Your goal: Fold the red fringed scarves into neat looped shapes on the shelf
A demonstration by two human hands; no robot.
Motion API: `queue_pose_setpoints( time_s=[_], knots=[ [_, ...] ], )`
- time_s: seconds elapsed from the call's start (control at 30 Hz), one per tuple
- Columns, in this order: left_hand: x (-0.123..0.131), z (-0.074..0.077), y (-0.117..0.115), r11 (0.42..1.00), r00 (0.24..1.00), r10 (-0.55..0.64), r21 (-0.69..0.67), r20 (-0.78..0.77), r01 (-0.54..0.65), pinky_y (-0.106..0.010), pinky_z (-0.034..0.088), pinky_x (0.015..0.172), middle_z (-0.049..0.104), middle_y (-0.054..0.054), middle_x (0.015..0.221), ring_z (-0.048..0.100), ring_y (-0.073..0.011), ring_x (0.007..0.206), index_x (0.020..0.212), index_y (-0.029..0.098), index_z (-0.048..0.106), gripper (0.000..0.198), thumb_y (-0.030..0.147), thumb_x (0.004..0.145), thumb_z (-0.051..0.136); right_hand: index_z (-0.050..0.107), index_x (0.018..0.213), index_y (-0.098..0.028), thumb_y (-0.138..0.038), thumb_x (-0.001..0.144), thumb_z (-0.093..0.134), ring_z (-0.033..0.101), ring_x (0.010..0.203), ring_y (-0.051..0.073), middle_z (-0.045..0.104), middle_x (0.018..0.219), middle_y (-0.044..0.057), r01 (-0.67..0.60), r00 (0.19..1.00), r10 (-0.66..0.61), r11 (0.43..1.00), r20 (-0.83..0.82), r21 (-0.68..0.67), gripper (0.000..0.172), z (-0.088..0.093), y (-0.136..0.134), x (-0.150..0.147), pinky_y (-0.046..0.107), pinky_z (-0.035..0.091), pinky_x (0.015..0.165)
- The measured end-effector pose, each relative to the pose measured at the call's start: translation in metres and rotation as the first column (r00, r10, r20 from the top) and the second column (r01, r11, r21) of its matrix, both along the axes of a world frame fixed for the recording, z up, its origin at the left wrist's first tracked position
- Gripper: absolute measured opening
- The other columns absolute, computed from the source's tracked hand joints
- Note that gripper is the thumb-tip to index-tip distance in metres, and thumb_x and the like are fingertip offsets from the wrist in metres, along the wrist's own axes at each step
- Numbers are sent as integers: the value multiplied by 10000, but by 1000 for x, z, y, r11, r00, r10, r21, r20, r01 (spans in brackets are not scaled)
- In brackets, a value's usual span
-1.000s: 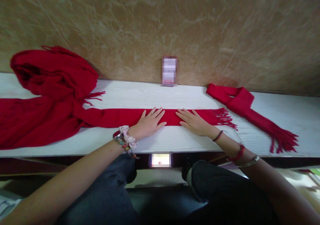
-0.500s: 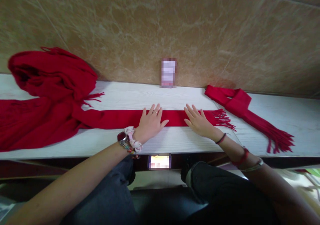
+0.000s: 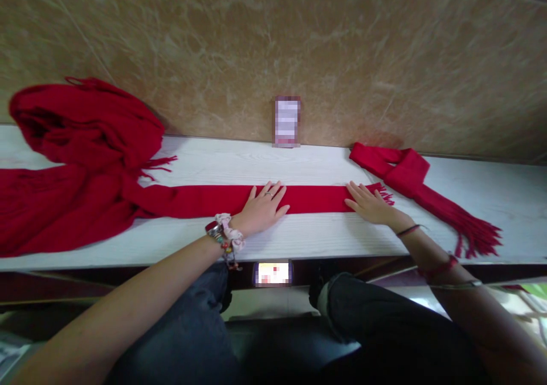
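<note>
So, our left hand (image 3: pixel 262 205) lies flat, fingers a little apart and gripping nothing. It presses the scarf (image 3: pixel 316 199) onto the table (image 3: pixel 299 240) just in front of the card (image 3: pixel 286 121) that stands at the wall. Our right hand (image 3: pixel 371 205) is flat and open too, well to the right of the card, its fingertips at the fringe (image 3: pixel 384 192). Between the hands the strip looks smooth and straight. Left of the card it runs into a rumpled red heap (image 3: pixel 85 128) (that stretch is not yet laid out, we judge). Farther right of the card lies a folded scarf (image 3: pixel 410 171), untouched. Compared with half a second ago, the right hand has slid away from the left, out to the fringed end; the left has barely shifted.
</note>
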State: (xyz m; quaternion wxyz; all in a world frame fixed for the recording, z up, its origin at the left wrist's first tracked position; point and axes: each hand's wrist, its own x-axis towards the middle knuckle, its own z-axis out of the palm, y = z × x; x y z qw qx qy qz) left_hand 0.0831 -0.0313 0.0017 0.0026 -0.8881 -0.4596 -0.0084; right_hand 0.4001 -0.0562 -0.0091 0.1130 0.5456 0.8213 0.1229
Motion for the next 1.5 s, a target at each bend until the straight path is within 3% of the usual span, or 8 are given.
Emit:
queue_pose_setpoints(
  time_s=[0.13, 0.23, 0.37, 0.5, 0.83, 0.97, 1.33, 1.5],
  knots=[
    [1, 3, -1, 1000, 1000, 2, 22, -14, -2, -532, 201, 1083, 233, -120, 1499, 182, -276, 1386, 1422, 115, 278, 556, 413, 954, 262, 506, 1267, -150, -305, 904, 374, 401, 1262, 361, 450, 1368, 199, 75, 992, -67, 994, -103, 83, 417, 3, 5, 25, 571, 417, 918],
    [3, 7, 0, 990, 994, -112, 87, -2, 111, -503, 216, 1081, 267, -135, 1486, 227, -275, 1371, 1393, 133, 346, 532, 423, 951, 292, 505, 1258, -85, -296, 863, 442, 474, 1208, 318, 502, 1308, 220, 36, 974, 1, 986, -224, 160, 451, 16, 6, 26, 490, 433, 945],
    [5, 18, 0, 937, 940, -340, 86, -10, 340, -385, 354, 1014, 429, -100, 1399, 443, -232, 1239, 1324, 188, 452, 432, 368, 943, 357, 645, 1034, -146, -195, 831, 457, 614, 981, 241, 669, 1046, 126, -149, 956, 154, 988, -248, 39, 281, 40, -1, 9, 400, 488, 873],
    [4, 25, 0, 928, 928, -371, 11, -39, 372, -315, 432, 921, 497, -70, 1343, 532, -189, 1140, 1285, 223, 489, 393, 172, 919, 357, 662, 965, -139, -77, 776, 452, 626, 932, 228, 686, 988, 118, -160, 976, 157, 987, -153, -9, 289, 49, -10, -9, 346, 501, 807],
    [0, 25, -1, 931, 936, -339, -178, -94, 319, -556, 182, 1075, 146, -15, 1531, 47, -209, 1410, 1446, 281, 177, 858, -127, 693, 225, 653, 887, -123, -78, 822, 415, 604, 798, 210, 662, 905, 120, -116, 992, 122, 981, -27, 152, 250, 40, -14, -1, 304, 451, 704],
    [-1, 26, 1, 945, 948, -316, -94, -35, 312, -569, 138, 1086, 110, 2, 1536, 0, -222, 1409, 1454, 289, 146, 899, -145, 669, 212, 653, 870, -123, -90, 823, 406, 577, 806, 217, 638, 860, 120, -113, 987, 138, 960, -86, 255, 253, 44, -19, 5, 314, 437, 726],
    [-7, 18, 3, 941, 954, -290, -200, -72, 271, -644, 152, 1038, 129, 47, 1528, 32, -271, 1405, 1421, 401, 195, 912, -118, 673, 255, 658, 865, -139, -66, 776, 437, 603, 844, 206, 664, 917, 102, -116, 975, 134, 987, -179, 107, 250, 31, -20, 9, 297, 459, 724],
    [-7, 25, 3, 951, 956, -289, -128, -58, 280, -666, 136, 1031, 129, 26, 1528, -3, -286, 1403, 1424, 378, 210, 874, -123, 709, 234, 658, 849, -129, -70, 801, 412, 595, 838, 212, 649, 890, 116, -89, 972, 130, 975, -196, 205, 257, 40, -22, 7, 306, 468, 738]
  ],
)
